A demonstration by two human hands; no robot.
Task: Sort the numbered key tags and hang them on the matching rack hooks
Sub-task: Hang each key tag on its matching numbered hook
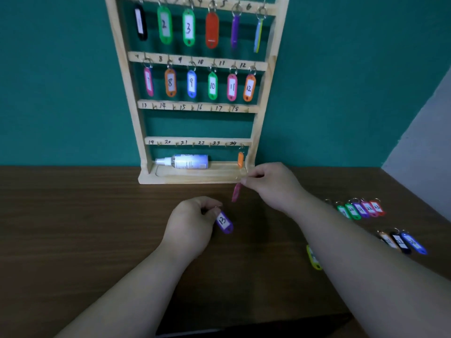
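Note:
A wooden key rack (261, 98) stands against the teal wall with numbered hooks. Its top two rows carry tags, among them green 2 (164, 25), green 3 (188, 28) and orange 12 (249, 87). The row marked 13 to 18 (195, 107) has bare hooks. An orange tag (240, 159) hangs at hook 24. My left hand (192, 223) pinches the ring of a purple tag marked 13 (224, 222) just above the table. My right hand (273, 184) holds a pink tag (235, 192) by its ring, edge-on, in front of the rack's base.
A white spray bottle (185, 162) lies on the rack's bottom shelf. Several loose tags (361, 209) lie in a row at the right of the brown table, three more (402, 242) nearer me, and a yellow one (313, 258) beside my right forearm.

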